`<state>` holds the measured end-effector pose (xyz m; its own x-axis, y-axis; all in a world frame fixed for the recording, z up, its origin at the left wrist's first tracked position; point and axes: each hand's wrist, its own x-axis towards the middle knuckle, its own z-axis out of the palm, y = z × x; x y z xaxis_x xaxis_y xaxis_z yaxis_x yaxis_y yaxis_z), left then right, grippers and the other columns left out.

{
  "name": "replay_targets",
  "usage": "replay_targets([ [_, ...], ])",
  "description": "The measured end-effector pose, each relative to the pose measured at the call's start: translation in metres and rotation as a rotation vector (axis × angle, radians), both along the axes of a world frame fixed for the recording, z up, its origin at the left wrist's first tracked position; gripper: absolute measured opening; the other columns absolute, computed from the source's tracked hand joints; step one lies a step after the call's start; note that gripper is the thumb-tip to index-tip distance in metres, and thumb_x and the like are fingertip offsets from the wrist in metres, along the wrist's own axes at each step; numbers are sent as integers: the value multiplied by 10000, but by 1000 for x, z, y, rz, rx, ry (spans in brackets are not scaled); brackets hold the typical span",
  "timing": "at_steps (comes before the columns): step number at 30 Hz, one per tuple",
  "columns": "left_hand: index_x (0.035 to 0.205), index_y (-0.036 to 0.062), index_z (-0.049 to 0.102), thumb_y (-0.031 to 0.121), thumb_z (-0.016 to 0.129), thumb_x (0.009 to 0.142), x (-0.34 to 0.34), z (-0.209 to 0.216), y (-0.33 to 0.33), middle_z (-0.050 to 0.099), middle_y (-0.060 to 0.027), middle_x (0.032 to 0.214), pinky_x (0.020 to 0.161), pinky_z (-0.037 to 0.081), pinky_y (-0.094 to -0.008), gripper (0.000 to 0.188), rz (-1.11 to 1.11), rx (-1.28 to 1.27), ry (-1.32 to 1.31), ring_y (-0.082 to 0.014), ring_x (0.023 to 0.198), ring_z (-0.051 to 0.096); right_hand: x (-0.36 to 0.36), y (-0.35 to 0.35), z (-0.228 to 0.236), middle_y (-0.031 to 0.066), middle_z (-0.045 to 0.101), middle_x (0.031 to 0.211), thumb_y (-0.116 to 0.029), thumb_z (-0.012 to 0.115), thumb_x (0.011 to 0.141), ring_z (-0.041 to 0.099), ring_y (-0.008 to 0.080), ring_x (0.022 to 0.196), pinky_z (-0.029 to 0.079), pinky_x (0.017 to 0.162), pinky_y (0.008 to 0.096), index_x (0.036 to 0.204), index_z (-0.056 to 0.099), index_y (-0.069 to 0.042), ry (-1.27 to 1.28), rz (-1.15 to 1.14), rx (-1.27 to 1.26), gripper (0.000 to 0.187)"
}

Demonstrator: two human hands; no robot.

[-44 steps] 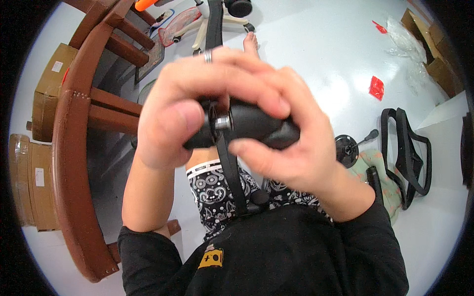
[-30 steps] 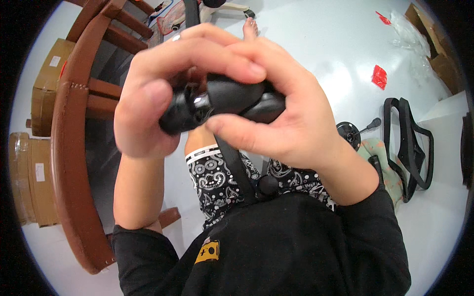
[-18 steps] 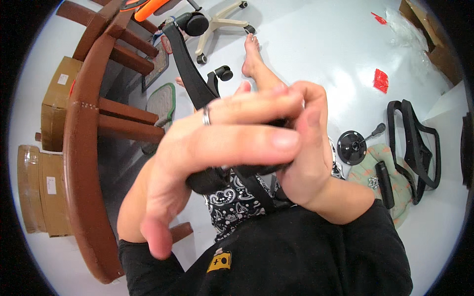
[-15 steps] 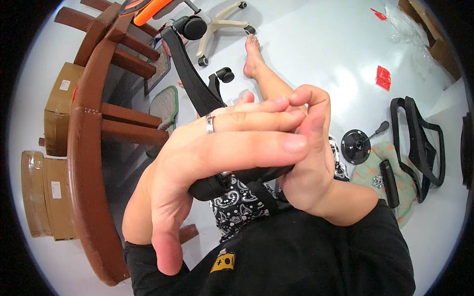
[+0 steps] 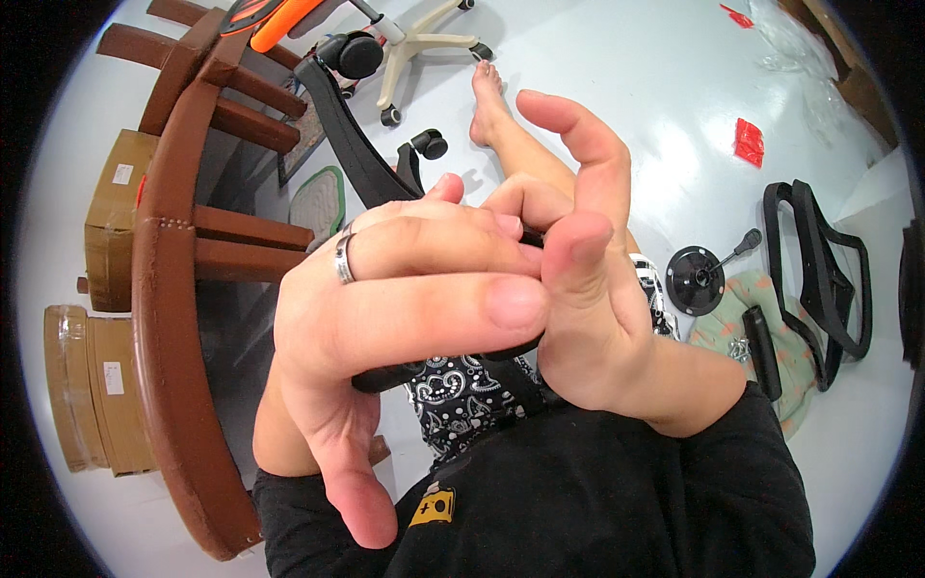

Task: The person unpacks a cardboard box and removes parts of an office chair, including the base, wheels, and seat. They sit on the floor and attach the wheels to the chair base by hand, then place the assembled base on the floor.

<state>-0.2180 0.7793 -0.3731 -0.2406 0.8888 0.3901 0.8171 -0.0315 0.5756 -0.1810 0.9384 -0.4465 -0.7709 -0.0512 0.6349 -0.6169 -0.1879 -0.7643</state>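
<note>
A black star-shaped chair base [image 5: 352, 144] with casters stretches from the upper left to beneath my hands, where they cover much of it. My left hand [image 5: 405, 289], with a silver ring, bends its fingers over a black part of it, the thumb sticking out toward me. Close against those fingertips, my right hand [image 5: 602, 318] has its index finger raised and thumb up. Its other fingers curl behind a small dark thing that is mostly hidden between the two hands. Black-and-white patterned cloth [image 5: 462, 400] covers my lap below.
At left runs a brown padded frame [image 5: 164, 385] with crossbars, cardboard boxes [image 5: 116, 390] beyond it. On the floor at right are a round black plate with a lever [image 5: 696, 279], a black armrest frame [image 5: 819, 279] and a greenish cloth [image 5: 795, 385]. A pale wheeled base [image 5: 409, 43] stands far off.
My left hand has shifted left and its fingers have bent more. My right index finger has straightened upward, away from the left fingertips. The chair base has moved slightly left in view.
</note>
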Motion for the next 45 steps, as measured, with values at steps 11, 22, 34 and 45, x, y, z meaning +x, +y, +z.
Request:
replay_targets([
  [11, 949, 135, 254, 802, 422, 650, 14, -23, 8, 633, -124, 839, 906, 373, -506, 751, 257, 241, -58, -294, 871, 572, -2, -11, -8, 277, 316, 1270, -490, 289, 902, 478, 232, 994, 356, 877, 309, 1306, 41, 97, 74, -36, -77, 755],
  [22, 879, 143, 224, 759, 508, 651, 34, -32, 0, 595, -159, 770, 898, 373, -474, 716, 385, 403, -210, -332, 901, 554, -2, -26, -5, 210, 417, 1136, -413, 374, 889, 495, 251, 922, 383, 824, 326, 1320, 97, 58, 200, -48, -168, 697],
  [34, 849, 145, 248, 589, 556, 716, 48, -28, -6, 598, -179, 766, 867, 374, -429, 556, 535, 409, -247, -330, 931, 538, -2, -36, 0, 137, 528, 990, -329, 467, 874, 513, 273, 844, 414, 767, 343, 1336, 159, 16, 293, -56, -226, 654],
  [45, 953, 68, 346, 543, 429, 791, 6, -30, -6, 541, -283, 964, 920, 347, -459, 509, 104, 306, -174, -363, 991, 508, -8, -27, -10, 95, 606, 899, -278, 553, 857, 533, 295, 800, 437, 737, 359, 1346, 205, -22, 277, -77, -208, 653],
])
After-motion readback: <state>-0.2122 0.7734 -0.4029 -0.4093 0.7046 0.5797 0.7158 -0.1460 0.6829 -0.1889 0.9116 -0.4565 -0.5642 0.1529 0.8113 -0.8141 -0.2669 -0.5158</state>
